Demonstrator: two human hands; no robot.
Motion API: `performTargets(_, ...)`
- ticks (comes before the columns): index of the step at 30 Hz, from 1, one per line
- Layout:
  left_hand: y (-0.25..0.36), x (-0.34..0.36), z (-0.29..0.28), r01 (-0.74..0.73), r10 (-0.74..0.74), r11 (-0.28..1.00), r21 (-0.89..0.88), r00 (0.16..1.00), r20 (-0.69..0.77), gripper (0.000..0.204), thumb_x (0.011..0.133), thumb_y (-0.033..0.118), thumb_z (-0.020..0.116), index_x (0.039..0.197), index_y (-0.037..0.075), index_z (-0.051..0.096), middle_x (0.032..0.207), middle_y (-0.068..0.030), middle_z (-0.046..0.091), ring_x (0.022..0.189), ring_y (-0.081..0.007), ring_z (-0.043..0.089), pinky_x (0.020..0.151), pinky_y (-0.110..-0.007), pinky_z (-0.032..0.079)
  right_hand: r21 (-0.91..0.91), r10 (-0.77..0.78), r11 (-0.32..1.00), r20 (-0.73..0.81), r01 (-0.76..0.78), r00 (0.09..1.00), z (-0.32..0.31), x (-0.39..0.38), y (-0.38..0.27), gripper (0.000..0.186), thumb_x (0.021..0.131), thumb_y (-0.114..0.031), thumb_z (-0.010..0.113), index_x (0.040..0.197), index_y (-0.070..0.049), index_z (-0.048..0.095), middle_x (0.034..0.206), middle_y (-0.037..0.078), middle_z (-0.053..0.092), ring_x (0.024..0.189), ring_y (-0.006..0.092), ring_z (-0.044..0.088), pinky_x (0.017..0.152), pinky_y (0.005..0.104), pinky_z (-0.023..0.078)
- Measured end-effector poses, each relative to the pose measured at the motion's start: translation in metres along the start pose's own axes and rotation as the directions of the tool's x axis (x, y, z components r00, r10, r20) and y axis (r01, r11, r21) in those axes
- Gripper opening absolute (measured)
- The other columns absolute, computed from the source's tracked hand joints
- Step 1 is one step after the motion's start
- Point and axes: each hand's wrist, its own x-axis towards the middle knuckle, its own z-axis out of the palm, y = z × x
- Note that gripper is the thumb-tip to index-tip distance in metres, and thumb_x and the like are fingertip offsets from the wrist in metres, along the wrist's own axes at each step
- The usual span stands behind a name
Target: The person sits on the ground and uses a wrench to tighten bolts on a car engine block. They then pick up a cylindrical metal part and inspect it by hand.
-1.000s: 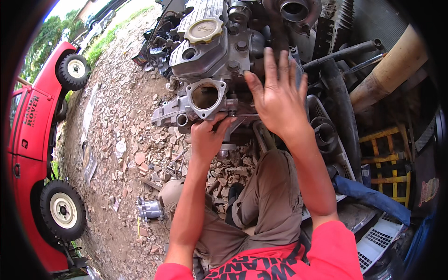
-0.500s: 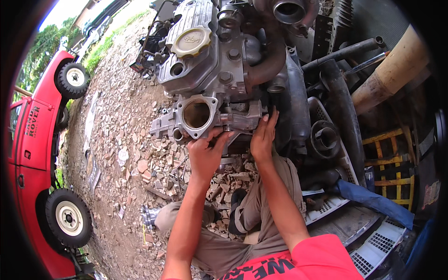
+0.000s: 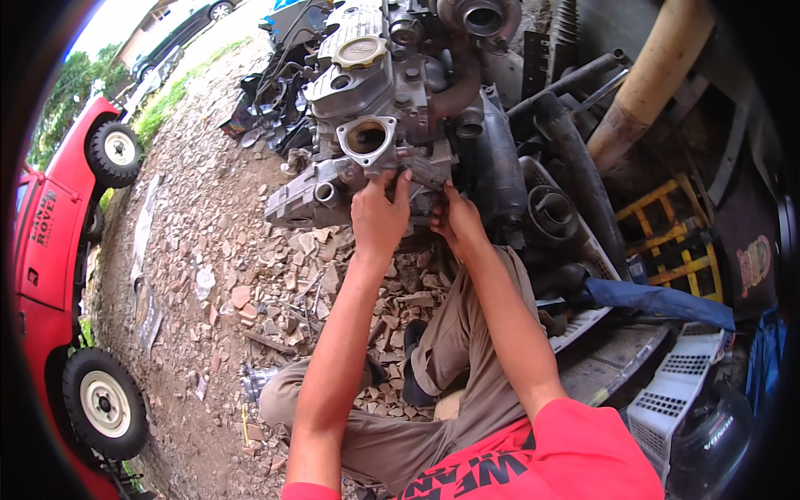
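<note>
While the left hand touches the near edge of the grey engine, just below its flanged opening, the right hand curls at the near right corner; what either pinches, I cannot tell. Beyond sits a pale cap; left of the stony ground, a red vehicle.

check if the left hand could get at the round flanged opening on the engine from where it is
Probably yes: the left hand is just below the flanged opening in view, and nothing visible covers its mouth.
</note>
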Motion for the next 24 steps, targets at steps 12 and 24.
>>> performTargets(12, 0.003, 0.006, -0.002, 0.303, -0.285, 0.924, -0.233, 0.952, 0.110, 0.038, 0.086, 0.035, 0.066, 0.090, -0.002, 0.073, 0.075, -0.0209, 0.070, 0.076, -0.0377, 0.069, 0.070, -0.041, 0.051, 0.219, -0.048, 0.972, -0.157, 0.082, 0.987, 0.012, -0.006, 0.007, 0.033, 0.100, -0.041, 0.053, 0.093, -0.009, 0.050, 0.070, 0.000, 0.046, 0.057, 0.0143, 0.047, 0.051, 0.0318, 0.040)
performTargets(24, 0.014, 0.005, -0.008, 0.249, -0.244, 0.958, -0.144, 0.969, 0.050, 0.037, 0.082, 0.034, 0.067, 0.085, -0.002, 0.074, 0.064, -0.0171, 0.068, 0.066, -0.0318, 0.071, 0.066, -0.039, 0.053, 0.287, -0.100, 0.954, 0.026, 0.088, 0.995, 0.005, -0.014, 0.027, 0.032, 0.100, -0.040, 0.055, 0.087, -0.011, 0.053, 0.070, -0.001, 0.047, 0.058, 0.0144, 0.047, 0.054, 0.0308, 0.039)
